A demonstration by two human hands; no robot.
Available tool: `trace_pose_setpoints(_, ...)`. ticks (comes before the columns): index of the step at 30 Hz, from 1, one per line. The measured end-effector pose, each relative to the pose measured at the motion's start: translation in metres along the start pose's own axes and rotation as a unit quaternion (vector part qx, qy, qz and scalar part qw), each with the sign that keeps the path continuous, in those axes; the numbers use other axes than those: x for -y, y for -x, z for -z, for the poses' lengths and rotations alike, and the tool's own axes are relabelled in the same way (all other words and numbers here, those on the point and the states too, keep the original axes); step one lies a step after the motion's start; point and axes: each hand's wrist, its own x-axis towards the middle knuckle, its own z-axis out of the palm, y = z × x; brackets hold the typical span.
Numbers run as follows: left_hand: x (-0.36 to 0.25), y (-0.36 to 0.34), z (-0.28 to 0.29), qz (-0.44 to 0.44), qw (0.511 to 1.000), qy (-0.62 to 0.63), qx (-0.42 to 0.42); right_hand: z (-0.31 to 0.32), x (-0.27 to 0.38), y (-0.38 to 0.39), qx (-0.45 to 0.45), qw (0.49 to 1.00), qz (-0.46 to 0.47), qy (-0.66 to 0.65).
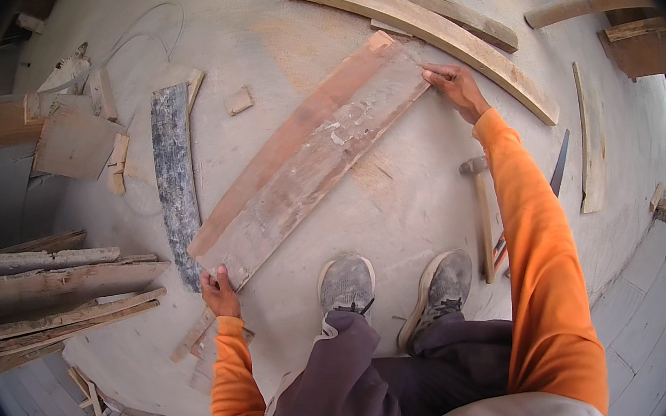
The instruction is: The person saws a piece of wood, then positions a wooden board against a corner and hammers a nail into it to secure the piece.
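A long, wide wooden board [303, 158], reddish along its far side and smeared with grey dust and cement, lies slantwise between my hands. My left hand [220, 293] grips its near left end, thumb on top. At the far right corner my right hand [457, 88] pinches the edge between thumb and fingers. Just left of the board is a dark, paint-worn plank [174, 168]. Beside my right forearm lies a hammer [483, 215] with a wooden handle. A handsaw [560, 161] sticks out from behind that forearm, its handle end partly hidden.
Beyond my right hand lie a long wooden beam [427, 25] and a shorter one. Stacked planks [62, 284] jut in at the left, with a square wood piece [77, 142] farther back. A narrow strip [586, 146] lies at right. My shoes [347, 282] stand close to the board.
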Motion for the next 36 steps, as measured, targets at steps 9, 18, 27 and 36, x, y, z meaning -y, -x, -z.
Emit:
trace_pose_setpoints(9,0.024,-0.006,0.003,-0.025,1.0,0.014,-0.003,-0.01,-0.011,0.005,-0.096,0.995,-0.033,-0.021)
trace_pose_setpoints(18,0.004,0.004,-0.017,-0.086,0.978,-0.187,-0.045,-0.013,-0.005,0.015,-0.146,0.985,0.018,0.093)
trace_pose_setpoints(27,0.01,0.009,-0.018,-0.094,0.955,-0.268,-0.087,0.016,0.024,0.02,-0.042,0.985,-0.068,0.153)
trace_pose_setpoints(36,0.011,0.019,-0.029,-0.084,0.957,-0.273,-0.043,0.082,0.0,0.096,0.068,0.98,-0.109,0.151)
